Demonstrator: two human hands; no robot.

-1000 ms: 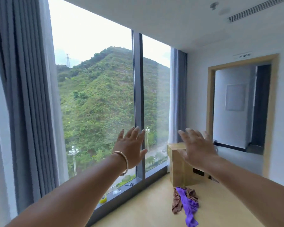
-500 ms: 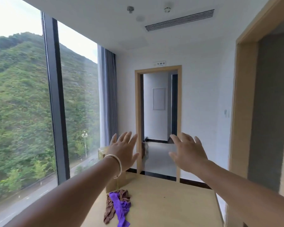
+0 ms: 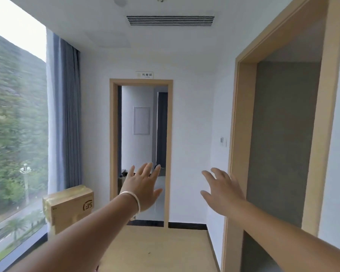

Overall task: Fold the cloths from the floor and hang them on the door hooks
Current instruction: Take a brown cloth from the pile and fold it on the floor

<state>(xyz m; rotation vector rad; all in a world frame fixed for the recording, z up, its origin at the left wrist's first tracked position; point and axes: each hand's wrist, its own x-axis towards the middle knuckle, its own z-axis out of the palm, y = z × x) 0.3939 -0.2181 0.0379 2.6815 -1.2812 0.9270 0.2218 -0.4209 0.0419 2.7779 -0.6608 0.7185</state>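
Observation:
Both my arms reach forward at chest height. My left hand (image 3: 142, 186), with a bangle on the wrist, has its fingers spread and holds nothing. My right hand (image 3: 221, 188) is also spread and empty, a little to the right of it. The cloths on the floor are hidden behind my left forearm. No door hooks show in this view.
A doorway (image 3: 141, 150) stands straight ahead in the far wall. A second door frame (image 3: 241, 146) opens close on my right. A cardboard box (image 3: 69, 207) sits by the window (image 3: 14, 134) and grey curtain (image 3: 67, 114) on the left. Wooden floor (image 3: 155, 250) lies ahead.
The view has swung right from the window to the far doorway. The brown and purple cloths, seen on the floor earlier, are now out of sight. Both hands stay spread and empty.

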